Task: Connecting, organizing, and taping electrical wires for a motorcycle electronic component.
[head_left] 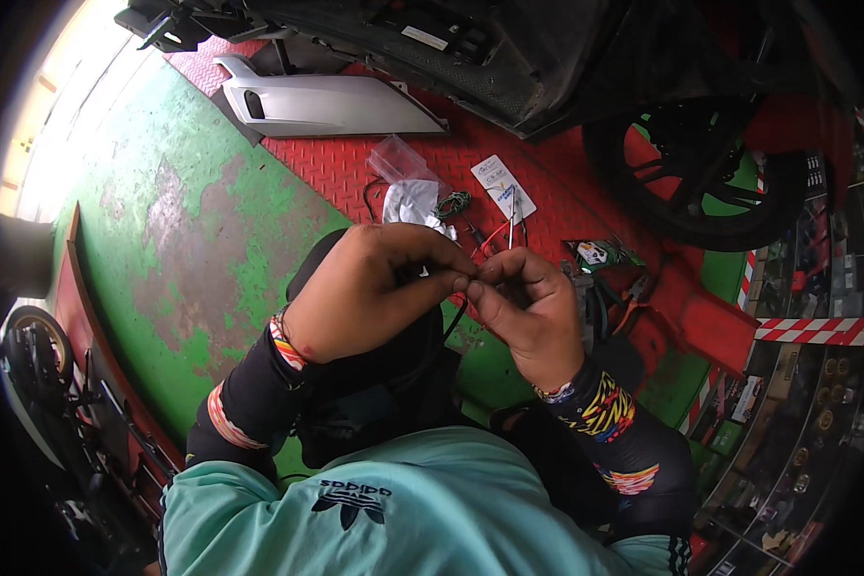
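Observation:
My left hand (374, 288) and my right hand (533, 317) meet fingertip to fingertip, closed on thin wire whose end is hidden. A red wire (492, 233) and a dark cable (457, 319) run from my fingers. Just beyond lie a white card (502, 182) with a slim silver tool (513, 219) over it, a clear plastic case (394, 156), a crumpled pale bag (411, 197) and a coil of green wire (452, 204). To the right are a green package (600, 254) and orange-handled pliers (632, 300).
A dark motorbike body (509, 58) with a wheel (624, 192) fills the top right. A white panel (336, 101) lies on the red textured platform (317, 163). Glass display shelves (797, 413) line the right. Another bike (38, 384) stands left beside the green floor (144, 250).

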Action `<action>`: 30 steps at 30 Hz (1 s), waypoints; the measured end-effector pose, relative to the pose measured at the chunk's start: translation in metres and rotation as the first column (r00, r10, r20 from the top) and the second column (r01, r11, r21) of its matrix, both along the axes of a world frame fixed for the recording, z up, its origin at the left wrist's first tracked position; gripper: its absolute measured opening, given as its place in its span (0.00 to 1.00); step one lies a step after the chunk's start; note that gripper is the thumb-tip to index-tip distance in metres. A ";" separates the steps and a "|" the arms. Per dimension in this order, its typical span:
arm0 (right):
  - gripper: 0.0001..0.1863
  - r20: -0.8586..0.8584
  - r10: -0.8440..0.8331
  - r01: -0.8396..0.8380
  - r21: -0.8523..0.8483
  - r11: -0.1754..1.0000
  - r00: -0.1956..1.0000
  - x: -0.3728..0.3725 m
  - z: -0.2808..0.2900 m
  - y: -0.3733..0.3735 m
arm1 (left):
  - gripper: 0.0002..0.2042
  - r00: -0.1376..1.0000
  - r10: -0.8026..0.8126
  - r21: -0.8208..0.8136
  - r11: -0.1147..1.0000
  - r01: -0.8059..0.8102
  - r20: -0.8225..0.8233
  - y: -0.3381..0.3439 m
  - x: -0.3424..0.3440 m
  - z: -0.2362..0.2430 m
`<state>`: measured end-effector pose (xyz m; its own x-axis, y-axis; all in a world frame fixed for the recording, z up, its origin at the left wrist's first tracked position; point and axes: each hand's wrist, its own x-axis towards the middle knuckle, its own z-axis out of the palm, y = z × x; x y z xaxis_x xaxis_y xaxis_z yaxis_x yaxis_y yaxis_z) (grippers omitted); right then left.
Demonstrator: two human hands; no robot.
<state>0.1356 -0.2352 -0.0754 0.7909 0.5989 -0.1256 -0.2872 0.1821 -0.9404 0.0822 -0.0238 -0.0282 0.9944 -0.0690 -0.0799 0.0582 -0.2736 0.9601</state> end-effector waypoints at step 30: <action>0.20 0.947 0.319 0.154 -0.323 0.934 0.045 0.044 0.036 -0.017 | 0.07 0.955 -0.194 -0.031 0.978 0.206 0.223 0.002 0.006 -0.011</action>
<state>0.1797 -0.2519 -0.0391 0.2521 0.7918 0.5564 0.9433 -0.0727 -0.3239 0.0882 -0.0215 -0.0394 0.9527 -0.2665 0.1460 -0.2045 -0.2068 0.9568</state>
